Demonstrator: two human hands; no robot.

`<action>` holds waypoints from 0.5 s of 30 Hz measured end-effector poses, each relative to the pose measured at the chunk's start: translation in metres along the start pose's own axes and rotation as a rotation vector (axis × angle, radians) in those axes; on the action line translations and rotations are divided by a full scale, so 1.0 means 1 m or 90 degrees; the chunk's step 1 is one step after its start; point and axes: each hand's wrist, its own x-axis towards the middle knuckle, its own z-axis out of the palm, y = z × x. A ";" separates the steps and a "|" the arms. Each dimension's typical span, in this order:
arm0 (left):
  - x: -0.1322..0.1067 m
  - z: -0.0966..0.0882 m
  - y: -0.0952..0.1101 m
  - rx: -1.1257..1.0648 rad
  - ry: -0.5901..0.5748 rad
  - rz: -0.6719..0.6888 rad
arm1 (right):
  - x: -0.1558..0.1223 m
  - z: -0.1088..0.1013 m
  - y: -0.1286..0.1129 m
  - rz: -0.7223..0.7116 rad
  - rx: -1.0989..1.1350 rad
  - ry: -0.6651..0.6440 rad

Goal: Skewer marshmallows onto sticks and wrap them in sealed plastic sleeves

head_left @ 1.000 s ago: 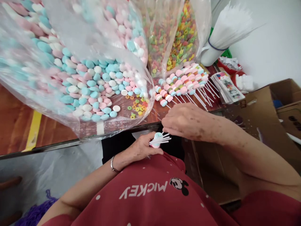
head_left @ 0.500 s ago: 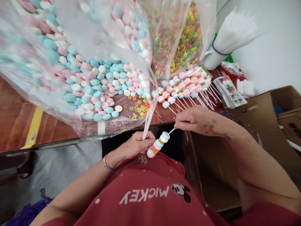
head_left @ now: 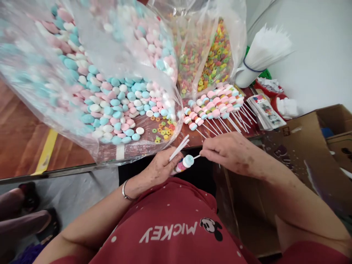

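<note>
My left hand (head_left: pixel 161 165) is closed around a marshmallow skewer (head_left: pixel 188 161) and also grips several loose white sticks (head_left: pixel 179 147), which poke up past the fingers. A pale blue marshmallow caps the skewer's near end; pink and white pieces show behind it, the rest hidden by the hand. Between thumb and fingers, my right hand (head_left: pixel 225 151) pinches the skewer's white stick, just right of the blue piece. Beyond the hands, finished marshmallow skewers (head_left: pixel 217 103) lie in a pile, sticks toward me. Loose coloured rings (head_left: pixel 165 129) lie at the bag mouth.
A large clear bag of pink, white and blue marshmallows (head_left: pixel 110 112) covers the table's left. Behind the pile stands a bag of coloured rings (head_left: pixel 217 62). To the right are a mug of white sticks (head_left: pixel 249 75), printed cards (head_left: pixel 266 112) and cardboard boxes (head_left: pixel 299 146).
The skewer has swung so its blue end faces me more, and my left hand covers more of it. The loose sticks now lean right. My right hand has shifted slightly left and down.
</note>
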 end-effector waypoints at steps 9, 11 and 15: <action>0.026 -0.015 0.040 0.132 -0.036 0.108 | -0.002 0.013 -0.005 -0.062 -0.016 0.039; 0.032 -0.018 0.049 0.148 -0.042 0.127 | -0.002 0.015 -0.006 -0.061 -0.019 0.056; 0.040 -0.033 0.060 0.130 -0.013 0.092 | -0.001 0.011 0.003 -0.038 0.037 0.067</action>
